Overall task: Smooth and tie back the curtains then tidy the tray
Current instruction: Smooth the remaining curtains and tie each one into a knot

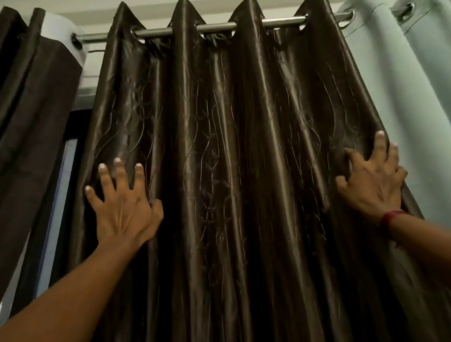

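A shiny dark brown curtain point(231, 156) with a stitched vine pattern hangs in deep folds from a metal rod point(216, 27) in front of me. My left hand point(123, 205) lies flat on the curtain's left side, fingers spread, holding nothing. My right hand point(374, 181) is at the curtain's right edge, with its fingers curled around the outer fold. A red band sits on my right wrist. No tray or tie-back is in view.
A plain dark brown curtain point(12, 114) is bunched at the left on the same rod. A pale grey-green curtain point(429, 96) hangs at the right. A strip of window frame point(62, 181) shows between the two brown curtains.
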